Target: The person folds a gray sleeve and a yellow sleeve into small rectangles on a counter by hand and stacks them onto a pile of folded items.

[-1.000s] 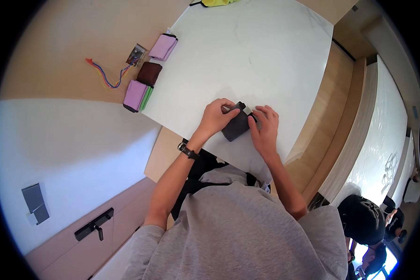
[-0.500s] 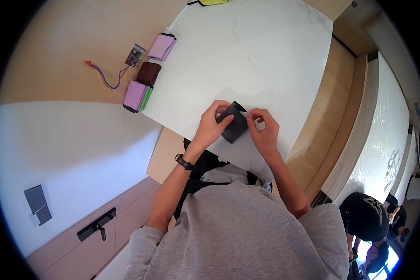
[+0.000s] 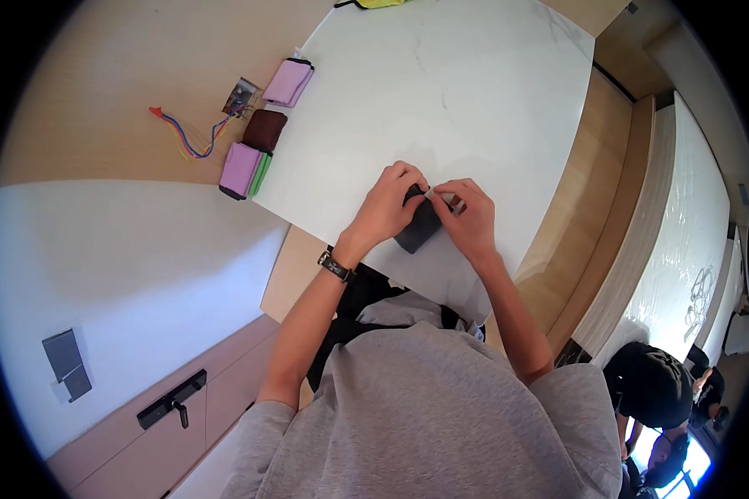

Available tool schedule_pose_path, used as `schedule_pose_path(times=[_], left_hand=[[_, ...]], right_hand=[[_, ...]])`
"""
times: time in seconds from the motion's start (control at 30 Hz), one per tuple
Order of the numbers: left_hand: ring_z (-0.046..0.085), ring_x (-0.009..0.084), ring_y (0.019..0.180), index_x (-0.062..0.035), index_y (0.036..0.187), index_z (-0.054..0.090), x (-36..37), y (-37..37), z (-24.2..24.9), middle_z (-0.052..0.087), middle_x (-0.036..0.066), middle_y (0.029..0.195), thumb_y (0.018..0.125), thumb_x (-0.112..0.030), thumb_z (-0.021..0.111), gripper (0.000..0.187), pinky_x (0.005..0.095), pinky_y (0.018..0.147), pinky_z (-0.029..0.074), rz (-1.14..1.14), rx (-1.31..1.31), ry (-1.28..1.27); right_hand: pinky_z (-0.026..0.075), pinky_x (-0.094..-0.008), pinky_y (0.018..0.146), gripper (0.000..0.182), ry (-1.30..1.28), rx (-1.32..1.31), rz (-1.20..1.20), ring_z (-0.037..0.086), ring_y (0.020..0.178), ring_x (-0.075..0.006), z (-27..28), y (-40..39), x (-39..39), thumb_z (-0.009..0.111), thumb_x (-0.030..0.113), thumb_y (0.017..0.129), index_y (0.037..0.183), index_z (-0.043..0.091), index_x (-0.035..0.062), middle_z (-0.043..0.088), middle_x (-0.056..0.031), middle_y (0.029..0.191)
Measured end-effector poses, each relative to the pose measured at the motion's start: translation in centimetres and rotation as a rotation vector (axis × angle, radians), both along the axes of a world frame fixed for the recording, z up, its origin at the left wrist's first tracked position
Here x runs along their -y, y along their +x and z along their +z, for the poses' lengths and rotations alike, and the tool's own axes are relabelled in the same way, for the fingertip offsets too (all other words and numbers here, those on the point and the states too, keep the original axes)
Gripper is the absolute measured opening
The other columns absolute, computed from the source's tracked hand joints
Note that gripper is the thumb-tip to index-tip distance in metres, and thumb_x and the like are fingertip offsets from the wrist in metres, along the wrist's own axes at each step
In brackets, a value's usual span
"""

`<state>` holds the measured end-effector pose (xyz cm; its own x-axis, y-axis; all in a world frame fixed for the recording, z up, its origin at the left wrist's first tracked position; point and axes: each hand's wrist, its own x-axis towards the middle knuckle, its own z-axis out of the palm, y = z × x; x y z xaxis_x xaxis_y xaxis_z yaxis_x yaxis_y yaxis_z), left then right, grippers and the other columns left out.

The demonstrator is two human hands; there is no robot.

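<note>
A dark grey folded cloth (image 3: 419,234) lies near the front edge of the white table (image 3: 474,100). My left hand (image 3: 389,204) grips its upper left side, the thumb on top and the fingers curled over the far corner. My right hand (image 3: 468,218) pinches at the cloth's upper right corner, close to the left fingertips. Something small and whitish, perhaps a label, shows between the two hands. Fingers cover the cloth's upper part.
Along the table's left edge sit folded pink cloths (image 3: 289,82) (image 3: 240,170), a dark brown one (image 3: 265,130) and a green one (image 3: 260,174). Coloured wires (image 3: 193,150) hang from a wall opening. A yellow cloth (image 3: 380,3) lies at the far edge. People (image 3: 653,387) are at the lower right.
My left hand has shifted up over the cloth's far corner, its fingers now closer to the right hand. The right hand has moved slightly left and covers more of the corner.
</note>
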<state>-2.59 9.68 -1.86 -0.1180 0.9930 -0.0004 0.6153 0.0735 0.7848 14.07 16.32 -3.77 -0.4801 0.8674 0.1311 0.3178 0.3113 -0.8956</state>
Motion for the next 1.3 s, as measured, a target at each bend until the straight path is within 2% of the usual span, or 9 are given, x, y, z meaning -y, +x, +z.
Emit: schedule_pose_path(times=[0.03,0.1,0.3,0.53,0.67,0.8,1.0,1.17,1.3], left_hand=[[0.056,0.0298,0.11,-0.0053,0.102,0.06,0.0,-0.1,-0.2,0.057,0.009,0.112,0.086,0.002,0.067,0.019,0.0382,0.095,0.048,0.002,0.022,0.002],[0.057,0.0294,0.11,-0.0051,0.101,0.06,0.1,-0.2,-0.5,0.057,0.009,0.113,0.086,0.003,0.067,0.019,0.0376,0.094,0.048,0.002,0.045,0.002],[0.061,0.0256,0.112,-0.0046,0.101,0.06,0.3,-0.6,-1.2,0.058,0.009,0.12,0.087,0.006,0.065,0.019,0.0363,0.094,0.051,0.014,0.185,-0.012],[0.059,0.0244,0.115,-0.0028,0.103,0.058,0.3,-0.9,-1.8,0.056,0.01,0.123,0.089,0.007,0.063,0.018,0.0367,0.099,0.051,0.007,0.276,-0.027],[0.058,0.024,0.116,-0.0026,0.105,0.058,0.4,-1.0,-1.9,0.055,0.01,0.124,0.089,0.008,0.062,0.019,0.0363,0.101,0.051,-0.009,0.301,-0.046],[0.058,0.0238,0.117,-0.0034,0.105,0.058,0.3,-1.0,-2.3,0.055,0.01,0.124,0.089,0.008,0.062,0.021,0.0358,0.101,0.05,-0.027,0.307,-0.044],[0.056,0.0262,0.12,-0.0052,0.107,0.059,0.3,-1.0,-1.6,0.055,0.009,0.128,0.09,0.004,0.061,0.02,0.0372,0.1,0.049,-0.047,0.249,-0.006],[0.05,0.0303,0.121,-0.0062,0.106,0.059,0.0,-1.3,-1.4,0.055,0.01,0.128,0.092,-0.002,0.061,0.015,0.0382,0.099,0.047,-0.138,0.027,0.021],[0.05,0.0307,0.118,-0.0046,0.101,0.058,-0.5,-1.0,-1.2,0.055,0.011,0.128,0.092,0.0,0.06,0.01,0.0387,0.096,0.047,-0.12,0.07,-0.02]], right_hand=[[0.052,-0.0307,0.061,0.013,-0.001,0.001,-0.001,0.062,0.069,-0.0167,0.0,0.0,0.0,0.077,0.009,0.08,0.092,0.073,0.0106,0.067,-0.0036,0.091],[0.052,-0.0315,0.065,0.017,0.213,0.054,-0.005,0.06,0.075,-0.0168,-0.1,0.2,0.3,0.081,0.012,0.075,0.091,0.074,0.0133,0.063,-0.0009,0.1],[0.052,-0.0333,0.067,0.019,0.205,0.112,0.009,0.057,0.081,-0.0181,0.6,0.1,0.6,0.082,0.011,0.072,0.089,0.073,0.0137,0.057,-0.0004,0.104],[0.051,-0.0354,0.07,0.016,0.148,0.171,0.057,0.056,0.092,-0.021,0.0,0.0,0.3,0.08,0.015,0.075,0.09,0.073,0.0113,0.056,-0.0012,0.104],[0.05,-0.0387,0.081,0.017,0.103,0.183,0.121,0.053,0.102,-0.0272,-0.2,0.2,-0.1,0.08,0.017,0.076,0.09,0.074,0.009,0.056,-0.005,0.107],[0.046,-0.0408,0.091,0.017,0.055,0.195,0.165,0.05,0.109,-0.0316,0.0,0.2,-0.3,0.079,0.016,0.076,0.089,0.074,0.0073,0.057,-0.0096,0.112],[0.045,-0.0414,0.094,0.017,0.024,0.179,0.159,0.05,0.114,-0.0328,-0.8,0.2,-0.5,0.079,0.017,0.078,0.09,0.074,0.0064,0.057,-0.0114,0.121],[0.044,-0.0429,0.094,0.018,0.082,0.193,0.146,0.051,0.114,-0.033,-1.2,0.1,-0.3,0.079,0.019,0.078,0.09,0.074,0.007,0.057,-0.0108,0.121],[0.044,-0.0445,0.092,0.019,0.146,0.266,0.078,0.053,0.113,-0.0314,0.8,0.1,0.2,0.081,0.018,0.076,0.088,0.07,0.0087,0.057,-0.0087,0.121]])
